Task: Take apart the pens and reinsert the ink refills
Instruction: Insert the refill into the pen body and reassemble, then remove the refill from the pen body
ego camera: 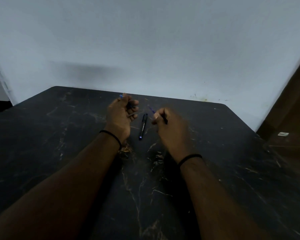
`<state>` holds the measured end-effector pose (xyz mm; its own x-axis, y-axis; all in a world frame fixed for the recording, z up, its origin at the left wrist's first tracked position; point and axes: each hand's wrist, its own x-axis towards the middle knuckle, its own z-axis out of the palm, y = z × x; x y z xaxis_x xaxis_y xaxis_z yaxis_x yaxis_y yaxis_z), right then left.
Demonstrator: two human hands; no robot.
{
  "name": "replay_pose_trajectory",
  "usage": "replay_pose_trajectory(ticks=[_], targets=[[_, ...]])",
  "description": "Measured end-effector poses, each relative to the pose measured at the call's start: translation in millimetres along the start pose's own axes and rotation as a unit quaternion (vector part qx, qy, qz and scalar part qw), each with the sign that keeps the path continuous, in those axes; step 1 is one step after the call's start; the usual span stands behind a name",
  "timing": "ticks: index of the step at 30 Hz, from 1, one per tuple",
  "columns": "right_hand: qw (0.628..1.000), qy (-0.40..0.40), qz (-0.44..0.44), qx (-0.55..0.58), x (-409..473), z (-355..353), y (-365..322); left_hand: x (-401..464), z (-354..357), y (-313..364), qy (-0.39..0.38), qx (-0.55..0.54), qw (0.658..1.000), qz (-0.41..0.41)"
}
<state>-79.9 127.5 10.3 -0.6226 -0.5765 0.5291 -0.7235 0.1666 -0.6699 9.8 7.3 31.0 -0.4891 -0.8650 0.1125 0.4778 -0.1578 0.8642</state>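
Black marbled worktop fills the lower frame | black pen lies flat on it at centre, between both hands | right hand pinches a thin blue refill | left hand curls round a blue-tipped pen piece | grey wall behind.

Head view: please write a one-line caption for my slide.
Both hands hold pen parts above a dark table; a black pen lies between them.

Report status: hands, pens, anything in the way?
Left hand grips a blue-tipped pen part. Right hand pinches the refill. Whole black pen lies between them on the table. Nothing obstructs.
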Motion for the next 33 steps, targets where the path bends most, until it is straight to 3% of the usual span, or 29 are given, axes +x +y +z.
replay_pose_trajectory(ticks=[3, 6, 8, 12, 16, 22, 27, 33], targets=[[0.990, 0.091, -0.012, 0.105, -2, -7, -11, -3, 4, -4, -0.052, 0.112, 0.992, 0.024], [0.967, 0.174, -0.018, 0.183, -2, -15, -20, -12, 13, -12, -0.200, 0.200, 0.959, 0.017], [0.954, 0.200, -0.009, 0.222, -1, -18, -21, -17, 18, -18, -0.271, 0.235, 0.933, 0.015], [0.947, 0.219, -0.008, 0.234, 0, -18, -19, -21, 20, -24, -0.315, 0.241, 0.918, 0.011], [0.938, 0.229, -0.034, 0.257, -1, -21, -24, -21, 20, -23, -0.302, 0.261, 0.917, 0.026], [0.865, 0.423, -0.131, 0.234, 6, -44, -32, -18, 18, -25, -0.228, 0.300, 0.923, 0.078], [0.898, 0.385, -0.053, 0.205, 5, -43, -19, -9, 15, -23, -0.140, 0.228, 0.962, 0.054], [0.921, 0.304, 0.128, 0.209, 10, -35, 0, -8, 12, -21, -0.115, 0.228, 0.965, 0.065]])
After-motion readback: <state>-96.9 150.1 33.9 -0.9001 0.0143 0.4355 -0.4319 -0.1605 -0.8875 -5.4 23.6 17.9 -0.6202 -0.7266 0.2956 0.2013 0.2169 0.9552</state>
